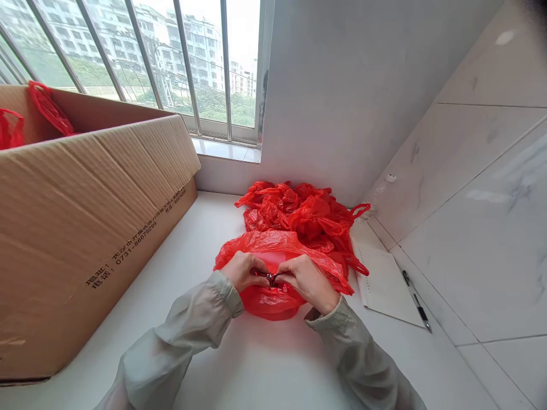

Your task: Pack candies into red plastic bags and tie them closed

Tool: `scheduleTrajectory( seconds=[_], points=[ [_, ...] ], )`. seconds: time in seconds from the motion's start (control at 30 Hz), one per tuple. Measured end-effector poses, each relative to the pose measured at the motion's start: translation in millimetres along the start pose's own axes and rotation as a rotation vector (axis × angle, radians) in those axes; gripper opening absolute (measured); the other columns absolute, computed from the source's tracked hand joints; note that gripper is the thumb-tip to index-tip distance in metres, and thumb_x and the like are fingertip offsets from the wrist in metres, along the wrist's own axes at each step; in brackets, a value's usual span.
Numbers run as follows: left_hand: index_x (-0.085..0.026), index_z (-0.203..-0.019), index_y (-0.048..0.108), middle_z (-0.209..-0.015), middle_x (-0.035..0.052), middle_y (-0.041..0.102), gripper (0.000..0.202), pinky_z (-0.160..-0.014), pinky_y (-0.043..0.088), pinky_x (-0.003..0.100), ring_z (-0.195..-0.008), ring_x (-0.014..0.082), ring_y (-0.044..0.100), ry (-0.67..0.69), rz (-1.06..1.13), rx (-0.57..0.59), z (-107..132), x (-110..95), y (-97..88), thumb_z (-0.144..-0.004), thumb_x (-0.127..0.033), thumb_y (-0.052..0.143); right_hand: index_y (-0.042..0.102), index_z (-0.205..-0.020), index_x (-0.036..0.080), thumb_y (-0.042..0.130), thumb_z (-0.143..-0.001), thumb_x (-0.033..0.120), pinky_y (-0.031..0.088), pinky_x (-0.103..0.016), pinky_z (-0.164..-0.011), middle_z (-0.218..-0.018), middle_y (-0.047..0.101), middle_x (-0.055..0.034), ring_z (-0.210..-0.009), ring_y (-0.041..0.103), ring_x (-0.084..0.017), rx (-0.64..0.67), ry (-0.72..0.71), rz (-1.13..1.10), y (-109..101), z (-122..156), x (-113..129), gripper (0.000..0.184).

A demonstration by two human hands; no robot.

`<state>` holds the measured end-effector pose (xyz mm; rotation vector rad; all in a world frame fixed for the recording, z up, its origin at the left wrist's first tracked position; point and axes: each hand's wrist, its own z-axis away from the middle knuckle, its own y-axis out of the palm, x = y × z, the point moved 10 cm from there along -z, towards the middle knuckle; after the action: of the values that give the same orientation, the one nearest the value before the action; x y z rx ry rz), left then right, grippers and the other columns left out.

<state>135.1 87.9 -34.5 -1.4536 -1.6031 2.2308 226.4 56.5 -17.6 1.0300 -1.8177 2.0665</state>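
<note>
A red plastic bag (270, 310) lies spread open on the white tabletop in front of me, its mouth facing up. Both my hands reach into the opening. The fingers of my left hand (244, 271) are pinched together at a small dark, shiny item (272, 279) with some light marks. From the other side my right hand (305, 279) pinches at the same spot, thumb and fingertips nearly meeting the left ones. Fingers and red film cover most of the item, so its kind is unclear. Beneath the hands, the rest of the bag's contents are hidden.
Behind the bag is a heap of crumpled red plastic bags (299, 208) against the wall. A large cardboard box (106, 210) with red bags inside stands at left. To the right are a notebook (384, 279), a pen (421, 310) and a clear bottle (376, 196).
</note>
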Motion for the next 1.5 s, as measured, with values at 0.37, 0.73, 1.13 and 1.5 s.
scheduleTrajectory(
  seconds=[0.37,0.73,1.13,1.5],
  points=[
    [-0.018,-0.123,0.066,-0.106,0.0111,0.072,0.038,-0.082,0.049,0.035,-0.086,0.0231,0.065,-0.008,-0.261,-0.157,28,-17,-36.4,-0.086,-0.024,0.057,0.069,-0.108,0.017,0.054,-0.093,0.019,0.047,-0.027,-0.08,-0.096,0.074,-0.0096,-0.092,0.067,-0.019,-0.139,0.188,0.214,-26,6,-12,0.022],
    [-0.04,-0.114,0.068,-0.115,-0.0042,0.071,0.028,-0.074,0.052,0.026,-0.08,0.0159,0.069,0.183,-0.301,-0.525,117,-102,-125.9,-0.094,-0.039,0.049,0.068,-0.118,0.028,0.06,-0.088,0.026,0.047,-0.041,-0.098,-0.131,0.062,-0.0059,-0.124,0.053,-0.027,-0.601,-0.052,0.244,-119,93,46,0.03],
    [-0.026,-0.123,0.062,-0.098,0.0079,0.069,0.059,-0.074,0.051,0.039,-0.081,0.0277,0.066,-0.282,-0.345,-0.458,121,-28,-132.3,-0.08,-0.065,0.05,0.069,-0.093,0.024,0.06,-0.083,0.028,0.044,-0.025,-0.057,-0.076,0.07,0.0012,-0.063,0.06,-0.015,-0.545,0.118,-0.042,-145,73,28,0.014],
    [-0.027,-0.1,0.066,-0.072,-0.0036,0.064,0.038,-0.049,0.045,0.02,-0.059,0.0117,0.052,-0.15,0.555,-0.913,160,-38,-178.7,-0.072,-0.05,0.077,0.068,-0.09,0.021,0.072,-0.08,0.034,0.056,-0.024,-0.064,-0.078,0.069,0.0005,-0.068,0.065,-0.013,-1.075,-0.182,-0.622,-176,96,23,0.017]
  ],
)
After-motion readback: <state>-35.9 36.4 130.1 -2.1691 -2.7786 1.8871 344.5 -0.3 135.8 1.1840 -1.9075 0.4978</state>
